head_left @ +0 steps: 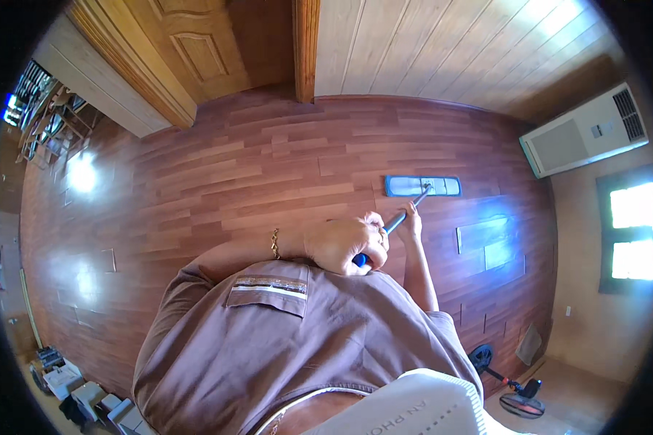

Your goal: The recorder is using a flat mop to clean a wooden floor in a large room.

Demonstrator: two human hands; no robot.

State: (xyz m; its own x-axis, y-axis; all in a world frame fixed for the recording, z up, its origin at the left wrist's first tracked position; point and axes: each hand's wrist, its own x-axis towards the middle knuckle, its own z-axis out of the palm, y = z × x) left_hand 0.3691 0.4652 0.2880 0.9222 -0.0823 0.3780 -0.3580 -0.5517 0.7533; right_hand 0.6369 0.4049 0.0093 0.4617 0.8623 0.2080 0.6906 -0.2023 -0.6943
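I look straight down over my brown shirt at a reddish wooden floor (pixel 268 174). A flat mop with a pale blue rectangular head (pixel 422 186) rests on the floor ahead of me. Its handle (pixel 406 212) runs back toward my chest. My left hand (pixel 345 243), with a gold bracelet at the wrist, is closed around the blue top end of the handle. My right hand (pixel 412 217) grips the handle lower down, closer to the mop head.
A tall white floor-standing air conditioner (pixel 584 130) stands against the right wall beside bright windows (pixel 635 232). A wooden door (pixel 196 51) and post are at the top. A fan (pixel 511 391) lies lower right. Boxes (pixel 80 391) sit lower left.
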